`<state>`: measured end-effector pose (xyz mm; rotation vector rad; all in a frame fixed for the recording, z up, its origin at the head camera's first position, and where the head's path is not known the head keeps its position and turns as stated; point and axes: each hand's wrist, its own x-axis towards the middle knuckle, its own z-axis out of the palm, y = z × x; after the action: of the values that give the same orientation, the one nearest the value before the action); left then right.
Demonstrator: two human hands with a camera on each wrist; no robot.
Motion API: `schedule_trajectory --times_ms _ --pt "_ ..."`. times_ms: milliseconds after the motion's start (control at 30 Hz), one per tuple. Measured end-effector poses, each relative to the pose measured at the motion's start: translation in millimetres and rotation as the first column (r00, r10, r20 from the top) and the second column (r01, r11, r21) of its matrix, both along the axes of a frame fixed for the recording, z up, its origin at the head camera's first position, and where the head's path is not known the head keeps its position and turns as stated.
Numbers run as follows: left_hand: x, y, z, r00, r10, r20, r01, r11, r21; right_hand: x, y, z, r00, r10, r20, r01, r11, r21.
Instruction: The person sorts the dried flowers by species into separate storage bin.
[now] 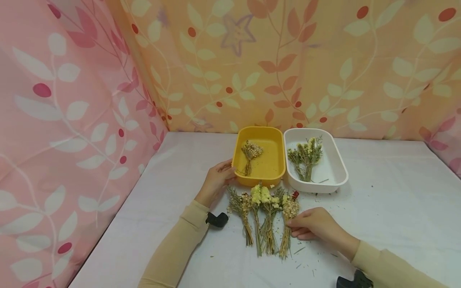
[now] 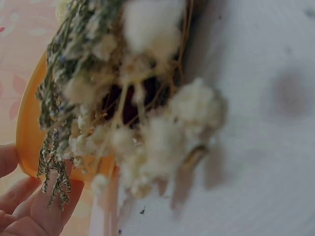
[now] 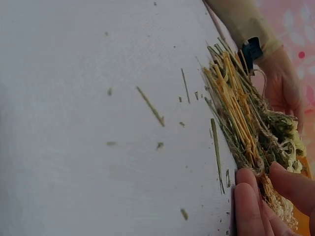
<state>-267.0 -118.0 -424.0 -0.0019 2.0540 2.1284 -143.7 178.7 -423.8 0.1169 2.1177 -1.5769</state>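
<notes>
At the front left corner of a yellow tray [image 1: 277,170], my left hand [image 1: 217,180] grips the edge; in the left wrist view its thumb and fingers lie either side of the yellow wall. My right hand [image 1: 317,226] pinches the rightmost bunch of dried flowers [image 1: 291,208] by its tied stems, which lie on the table. Left of it, several more dried bunches lie in a row: one with pale yellow blooms [image 1: 265,196], another with green sprigs and beige flowers [image 1: 245,206]. Blurred flower heads [image 2: 162,142] fill much of the left wrist view.
One small dried bunch [image 1: 251,154] lies in the yellow tray. To its right, a white tray [image 1: 336,172] holds a greenish-yellow bunch [image 1: 307,156]. Loose stem bits [image 3: 150,105] are scattered over the white tabletop [image 1: 389,224]. A patterned cloth [image 1: 306,60] hangs behind the trays.
</notes>
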Motion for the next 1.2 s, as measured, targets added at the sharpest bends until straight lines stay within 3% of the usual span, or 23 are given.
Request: schedule_trajectory --times_ms 333,700,1200 --pt "-0.7 -1 1.8 1.0 -0.002 -0.004 0.002 1.0 0.006 2.9 -9 1.1 0.996 -0.042 -0.074 0.043 0.999 0.011" --pt "1.0 -1 1.7 1.0 0.013 -0.008 -0.013 1.0 0.014 -7.6 -10 3.3 0.999 -0.038 0.036 0.035 0.996 0.087" --pt "-0.3 0 1.3 1.0 -0.003 0.002 0.003 1.0 0.014 -1.1 -2 0.5 0.997 -0.034 0.072 0.035 0.999 -0.003"
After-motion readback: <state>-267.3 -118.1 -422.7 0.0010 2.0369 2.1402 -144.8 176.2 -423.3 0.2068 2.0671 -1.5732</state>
